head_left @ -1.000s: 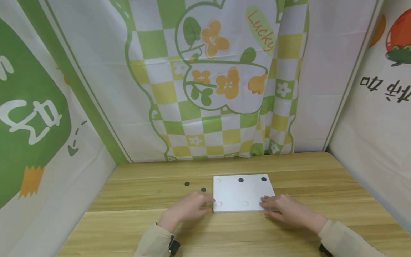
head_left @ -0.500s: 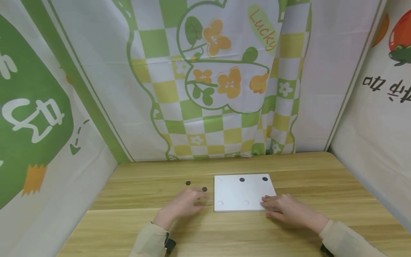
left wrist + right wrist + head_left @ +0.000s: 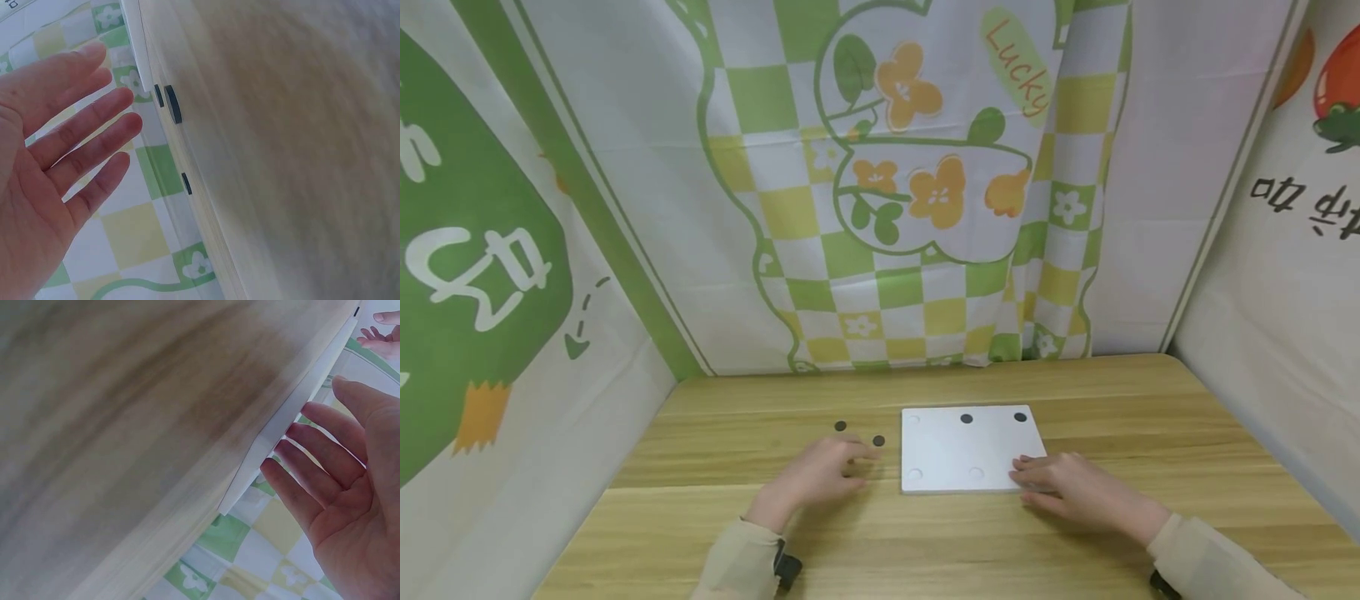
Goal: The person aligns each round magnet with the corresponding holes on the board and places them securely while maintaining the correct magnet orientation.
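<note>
"Head view: where's the loose disc (image 3: 878,441) nearest the board (image 3: 943,450)?"
"On the table (image 3: 715,467), just beyond the left hand (image 3: 816,473), its fingers loosely extended."
"And the right hand (image 3: 1070,487)?"
"Relaxed, fingertips touching the board near its front right corner."

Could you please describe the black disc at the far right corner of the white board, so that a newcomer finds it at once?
On the wooden table, find the white board that the right hand touches. Look along its far edge. The black disc is the one in the right corner; the other black disc there lies near the middle.
</note>
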`<action>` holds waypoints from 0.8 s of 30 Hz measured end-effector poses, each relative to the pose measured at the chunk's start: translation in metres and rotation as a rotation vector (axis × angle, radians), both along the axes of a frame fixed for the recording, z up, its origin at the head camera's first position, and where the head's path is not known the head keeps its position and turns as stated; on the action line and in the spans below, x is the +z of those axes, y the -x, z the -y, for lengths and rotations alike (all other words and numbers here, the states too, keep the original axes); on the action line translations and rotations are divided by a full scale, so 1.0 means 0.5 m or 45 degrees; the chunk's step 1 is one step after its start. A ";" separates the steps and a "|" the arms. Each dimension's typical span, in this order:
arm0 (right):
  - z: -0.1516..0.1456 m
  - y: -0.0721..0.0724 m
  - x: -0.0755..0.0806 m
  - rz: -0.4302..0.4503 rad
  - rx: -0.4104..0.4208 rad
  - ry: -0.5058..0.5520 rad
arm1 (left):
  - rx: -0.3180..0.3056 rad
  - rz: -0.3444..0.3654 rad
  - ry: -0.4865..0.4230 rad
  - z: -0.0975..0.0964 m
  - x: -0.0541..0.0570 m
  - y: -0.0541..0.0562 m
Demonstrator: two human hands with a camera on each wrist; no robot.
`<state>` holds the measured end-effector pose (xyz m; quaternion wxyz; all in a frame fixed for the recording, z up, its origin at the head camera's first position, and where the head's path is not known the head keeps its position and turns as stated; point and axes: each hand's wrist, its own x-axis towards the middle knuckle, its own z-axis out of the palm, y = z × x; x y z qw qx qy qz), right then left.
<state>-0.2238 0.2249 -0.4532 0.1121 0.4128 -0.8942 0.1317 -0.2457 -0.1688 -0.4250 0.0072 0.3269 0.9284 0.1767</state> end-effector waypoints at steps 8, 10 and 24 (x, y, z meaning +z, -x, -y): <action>0.000 0.000 0.001 -0.019 0.009 0.021 | 0.014 0.031 0.018 0.010 -0.001 0.001; 0.000 0.000 0.000 -0.018 0.009 0.023 | 0.019 0.039 0.020 0.013 -0.004 0.003; 0.002 0.000 0.003 -0.009 0.039 0.028 | 0.007 0.117 -0.052 0.036 -0.009 0.014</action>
